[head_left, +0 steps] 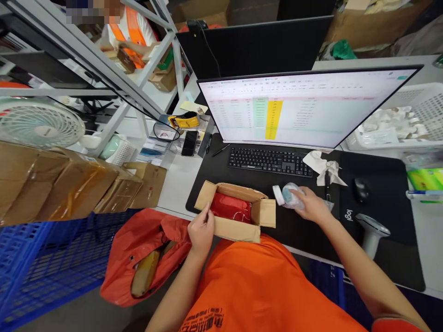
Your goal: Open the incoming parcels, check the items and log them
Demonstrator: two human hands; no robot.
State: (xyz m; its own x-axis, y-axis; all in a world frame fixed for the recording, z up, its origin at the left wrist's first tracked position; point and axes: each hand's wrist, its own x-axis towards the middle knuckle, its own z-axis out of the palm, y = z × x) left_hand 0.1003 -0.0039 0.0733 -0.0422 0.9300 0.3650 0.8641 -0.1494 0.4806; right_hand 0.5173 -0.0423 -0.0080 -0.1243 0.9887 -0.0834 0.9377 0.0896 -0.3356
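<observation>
1. Left hand (201,230) pinches near-left corner of open brown cardboard box (235,229); red packet with white cord (230,208) inside.
2. Right hand (311,205) grips small clear-wrapped white-and-teal item (290,196), right of box.
3. Probably mid-packing or unpacking; next move calls for steadied box, flaps apart.
4. Item partly finger-covered; packet's contents hidden.

Carton (238,230): on the mat (215,170) I view remotely, a pouch (226,206) inside.
Keyboard (270,161): one o'clock from the carton, before the monitor (304,110).
Phone (189,144): eleven o'clock, off the mat.
Mouse (362,190): three o'clock, scanner (373,226) on its near side.
Bag (126,244): eight o'clock, beside the desk (176,186).
</observation>
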